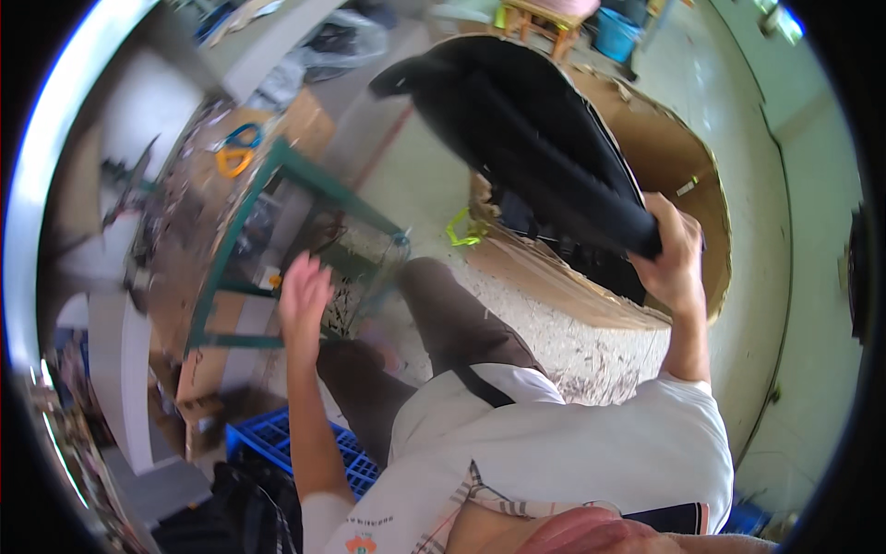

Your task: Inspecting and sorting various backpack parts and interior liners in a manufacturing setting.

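Note:
My right hand (672, 254) is closed round the near end of a large black padded piece (526, 138), soft-looking, with a curved outline and a thick rolled edge; its exact kind is unclear. The piece hangs slanted over an open cardboard box (711, 203), hiding part of the opening. More black items (591, 268) lie inside the box. My left hand (306, 291) is raised beside a green-framed table (323, 175), its fingers loosely apart and slightly blurred, with nothing held.
Orange and blue looped handles (234, 162), apparently scissors, lie on the cardboard-covered tabletop at left. A yellow-green strap (459, 227) is beside the box. A blue plastic crate (268, 434) stands at lower left, a wooden stool (544, 28) and blue bucket (616, 35) at the back.

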Demonstrator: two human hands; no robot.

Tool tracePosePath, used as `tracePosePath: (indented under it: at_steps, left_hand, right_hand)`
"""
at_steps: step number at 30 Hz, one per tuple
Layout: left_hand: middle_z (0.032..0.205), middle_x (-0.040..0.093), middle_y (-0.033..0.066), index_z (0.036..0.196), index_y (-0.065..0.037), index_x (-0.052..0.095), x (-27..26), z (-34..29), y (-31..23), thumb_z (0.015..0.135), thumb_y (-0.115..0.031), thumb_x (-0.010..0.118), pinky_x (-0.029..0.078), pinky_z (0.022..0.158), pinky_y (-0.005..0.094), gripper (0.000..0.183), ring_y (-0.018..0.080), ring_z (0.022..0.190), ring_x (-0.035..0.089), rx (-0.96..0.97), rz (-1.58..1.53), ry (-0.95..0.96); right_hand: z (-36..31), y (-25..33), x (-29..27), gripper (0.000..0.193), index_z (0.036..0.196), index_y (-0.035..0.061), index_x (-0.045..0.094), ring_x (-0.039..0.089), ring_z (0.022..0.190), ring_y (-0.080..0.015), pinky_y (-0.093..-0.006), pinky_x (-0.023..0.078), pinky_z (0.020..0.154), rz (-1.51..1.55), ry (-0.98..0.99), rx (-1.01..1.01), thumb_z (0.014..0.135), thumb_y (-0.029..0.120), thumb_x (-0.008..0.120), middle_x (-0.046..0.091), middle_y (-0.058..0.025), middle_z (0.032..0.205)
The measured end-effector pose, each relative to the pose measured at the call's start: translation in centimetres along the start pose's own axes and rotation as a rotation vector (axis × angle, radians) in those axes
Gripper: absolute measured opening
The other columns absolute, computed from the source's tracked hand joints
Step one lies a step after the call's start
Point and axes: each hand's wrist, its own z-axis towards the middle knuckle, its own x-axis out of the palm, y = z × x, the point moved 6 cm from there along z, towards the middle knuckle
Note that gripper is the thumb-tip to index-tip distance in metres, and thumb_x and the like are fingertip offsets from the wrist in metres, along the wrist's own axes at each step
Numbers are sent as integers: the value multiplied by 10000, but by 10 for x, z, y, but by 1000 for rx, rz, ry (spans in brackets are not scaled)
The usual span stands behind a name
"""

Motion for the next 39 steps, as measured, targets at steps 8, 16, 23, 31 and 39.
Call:
tracePosePath:
  at_steps: [8,16,23,31,39]
  left_hand:
    - [1195,413,53,1238,-49,306,-39,-13,-12,734,-92,592,344,903,390,581,207,1112,395,268,-693,77]
    - [1041,537,70,1093,-25,481,-268,-112,-42,727,-68,615,378,857,300,392,187,962,498,323,-364,-789]
    - [990,552,55,1014,-21,524,-358,-78,-50,686,-120,670,357,838,285,373,166,934,492,150,-163,-852]
    - [980,558,58,1006,-18,533,-363,-41,-66,681,-123,676,364,827,281,370,166,914,504,62,-133,-837]
    - [978,555,84,1064,8,493,-356,-34,-67,705,-128,653,371,827,276,416,167,935,503,44,-121,-771]
  right_hand:
    - [37,170,44,399,830,-6,487,554,632,-310,-293,439,551,518,247,-483,449,-41,598,546,-136,747]
    - [70,291,221,356,912,-18,462,549,745,-383,-369,443,643,790,404,-227,611,28,645,558,-231,755]
    - [99,338,294,339,847,-35,449,532,768,-398,-397,441,666,743,359,-151,595,58,655,549,-257,755]
    - [122,333,305,304,809,-38,460,536,779,-394,-399,438,680,738,369,-58,591,56,650,550,-260,773]
    - [113,316,311,334,853,-40,480,560,750,-357,-360,441,672,789,343,-28,585,57,655,565,-229,771]
